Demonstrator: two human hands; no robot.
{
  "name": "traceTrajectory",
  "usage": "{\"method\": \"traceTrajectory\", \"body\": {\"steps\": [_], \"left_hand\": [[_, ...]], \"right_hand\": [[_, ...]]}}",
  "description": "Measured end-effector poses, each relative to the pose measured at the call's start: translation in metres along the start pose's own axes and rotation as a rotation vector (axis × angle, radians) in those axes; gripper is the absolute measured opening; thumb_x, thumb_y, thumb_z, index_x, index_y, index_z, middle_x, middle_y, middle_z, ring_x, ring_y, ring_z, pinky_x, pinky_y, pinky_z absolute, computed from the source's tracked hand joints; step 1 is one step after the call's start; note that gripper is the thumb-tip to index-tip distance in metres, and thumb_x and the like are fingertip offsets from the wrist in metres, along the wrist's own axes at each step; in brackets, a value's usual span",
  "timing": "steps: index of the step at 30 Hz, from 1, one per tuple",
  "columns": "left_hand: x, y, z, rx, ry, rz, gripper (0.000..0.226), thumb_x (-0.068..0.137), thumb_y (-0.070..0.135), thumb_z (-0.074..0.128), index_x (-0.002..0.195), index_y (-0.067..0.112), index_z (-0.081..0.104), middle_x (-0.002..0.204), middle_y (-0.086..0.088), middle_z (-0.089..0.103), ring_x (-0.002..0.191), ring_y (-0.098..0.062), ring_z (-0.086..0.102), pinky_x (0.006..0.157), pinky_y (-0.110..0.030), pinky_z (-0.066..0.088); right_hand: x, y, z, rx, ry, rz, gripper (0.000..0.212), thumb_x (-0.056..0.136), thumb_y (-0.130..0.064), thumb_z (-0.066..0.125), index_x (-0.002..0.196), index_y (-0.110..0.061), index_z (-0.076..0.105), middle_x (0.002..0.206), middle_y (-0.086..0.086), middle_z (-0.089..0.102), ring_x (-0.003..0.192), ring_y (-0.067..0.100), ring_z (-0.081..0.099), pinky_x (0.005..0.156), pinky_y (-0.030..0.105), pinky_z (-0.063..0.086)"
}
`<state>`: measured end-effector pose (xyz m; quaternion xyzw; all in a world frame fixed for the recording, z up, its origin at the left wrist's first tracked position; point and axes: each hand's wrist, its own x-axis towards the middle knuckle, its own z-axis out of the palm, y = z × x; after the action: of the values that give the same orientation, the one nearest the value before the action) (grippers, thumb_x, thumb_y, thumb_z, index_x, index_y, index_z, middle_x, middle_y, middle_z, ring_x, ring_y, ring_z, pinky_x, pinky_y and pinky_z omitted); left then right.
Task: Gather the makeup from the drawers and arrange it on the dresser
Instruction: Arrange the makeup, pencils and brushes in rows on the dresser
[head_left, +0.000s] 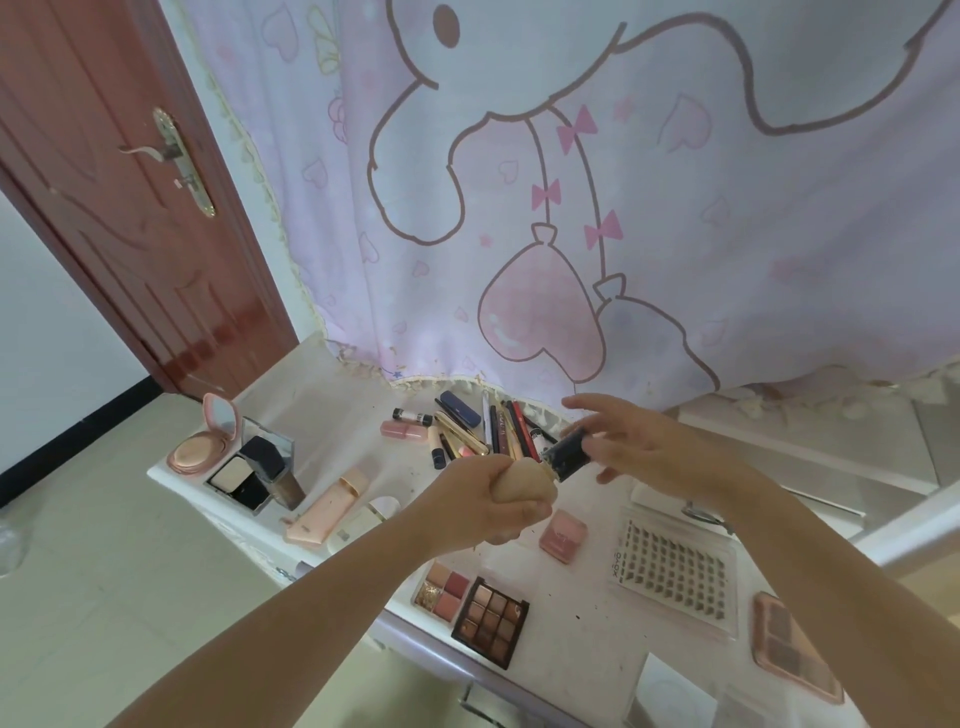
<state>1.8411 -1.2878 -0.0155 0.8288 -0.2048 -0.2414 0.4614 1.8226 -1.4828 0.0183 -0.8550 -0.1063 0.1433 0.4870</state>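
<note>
Above the middle of the white desk, the left hand is wrapped around a beige, rounded bottle of foundation, its fingers pressed together and curled under the bottle's body. The bottle's black cap points up and to the right, and the right hand meets it there: the thumb and lower fingers touch the cap's end, while the upper fingers are spread and lifted clear of it. Whether the cap is on the bottle or loose cannot be told.

On the desk below lie three eyeshadow palettes: a small clear-cased one with pink and glitter pans, a black one with nine brown pans touching it, and a pink-cased one at the right edge. Between the last two is one clear tray of false lash clusters. One small pink blush compact lies just under the hands.

At the left end stand one open round pink powder compact with a mirror, one open black square compact, and one dark square bottle. One peach tube lies beside them. A loose cluster of pencils and lipsticks, too jumbled to count, sits by the pink cartoon curtain.
</note>
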Motion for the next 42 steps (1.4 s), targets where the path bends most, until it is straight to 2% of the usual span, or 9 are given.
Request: {"method": "traceTrajectory", "body": {"steps": [4,9,12,15,20,26,32,38,42], "left_hand": [[0.000,0.002,0.002,0.030,-0.025,0.005,0.017,0.081,0.023,0.067,0.090,0.018,0.054,0.075,0.006,0.055,0.066,-0.010,0.058,0.067,-0.024,0.053],[-0.002,-0.001,0.003,0.004,-0.024,-0.008,0.015,0.082,0.021,0.067,0.087,0.022,0.053,0.077,0.007,0.054,0.066,-0.008,0.058,0.069,-0.027,0.055],[-0.001,-0.002,0.006,-0.021,-0.033,-0.013,0.014,0.081,0.021,0.067,0.084,0.023,0.053,0.078,0.006,0.055,0.066,-0.009,0.059,0.067,-0.026,0.054],[-0.001,-0.003,0.009,-0.054,-0.049,-0.017,0.016,0.082,0.019,0.067,0.080,0.026,0.052,0.077,0.004,0.056,0.066,-0.012,0.059,0.063,-0.023,0.051],[-0.002,-0.005,0.011,-0.102,-0.055,-0.050,0.012,0.083,0.019,0.065,0.084,0.022,0.053,0.078,0.003,0.056,0.068,-0.012,0.060,0.063,-0.023,0.052],[0.001,-0.001,0.015,-0.068,-0.087,-0.036,0.012,0.083,0.016,0.065,0.090,0.017,0.055,0.077,0.002,0.057,0.065,-0.013,0.059,0.067,-0.028,0.053],[0.008,0.001,0.017,-0.059,-0.111,-0.045,0.012,0.082,0.018,0.066,0.085,0.021,0.055,0.077,0.002,0.059,0.065,-0.011,0.060,0.065,-0.026,0.053],[0.021,-0.005,0.029,0.035,-0.122,-0.068,0.024,0.083,0.020,0.066,0.102,0.013,0.054,0.089,-0.003,0.058,0.082,-0.020,0.061,0.073,-0.030,0.054],[0.033,-0.020,0.053,0.026,-0.242,-0.112,0.027,0.081,0.021,0.067,0.104,0.015,0.053,0.080,0.007,0.054,0.069,-0.006,0.055,0.062,-0.015,0.049]], "right_hand": [[0.001,-0.004,0.005,-0.210,0.044,0.022,0.018,0.095,-0.024,0.042,0.082,-0.030,0.052,0.067,-0.008,0.059,0.050,-0.002,0.054,0.051,0.008,0.043],[-0.005,0.005,0.001,0.229,-0.030,0.000,0.038,0.081,0.001,0.054,0.102,-0.031,0.050,0.107,0.000,0.061,0.100,0.016,0.061,0.080,0.027,0.051],[-0.001,0.002,0.006,0.110,0.009,0.086,0.010,0.094,-0.020,0.046,0.099,-0.028,0.050,0.085,-0.004,0.062,0.072,0.006,0.062,0.064,0.019,0.051],[-0.001,0.002,0.009,-0.074,0.035,0.074,0.017,0.094,-0.022,0.045,0.081,-0.027,0.055,0.063,-0.006,0.056,0.044,-0.002,0.048,0.051,0.015,0.042],[-0.009,0.012,0.006,0.204,0.017,-0.019,0.038,0.072,-0.010,0.056,0.100,-0.035,0.054,0.103,-0.005,0.062,0.094,0.013,0.061,0.079,0.027,0.050],[-0.010,0.009,0.013,-0.077,0.068,0.074,0.018,0.094,-0.023,0.043,0.082,-0.029,0.054,0.061,-0.006,0.056,0.046,0.003,0.048,0.052,0.019,0.042],[-0.016,0.019,0.006,0.190,0.052,0.096,0.026,0.092,-0.010,0.048,0.104,-0.032,0.048,0.095,-0.004,0.060,0.080,0.013,0.060,0.070,0.026,0.052],[-0.012,0.028,0.004,-0.033,0.149,0.159,0.018,0.093,-0.017,0.047,0.080,-0.025,0.057,0.064,-0.002,0.055,0.051,0.007,0.049,0.047,0.015,0.041],[-0.019,0.056,0.002,0.082,0.192,0.239,0.017,0.089,-0.020,0.053,0.091,-0.036,0.050,0.095,-0.007,0.061,0.086,0.011,0.060,0.078,0.028,0.050]]}}
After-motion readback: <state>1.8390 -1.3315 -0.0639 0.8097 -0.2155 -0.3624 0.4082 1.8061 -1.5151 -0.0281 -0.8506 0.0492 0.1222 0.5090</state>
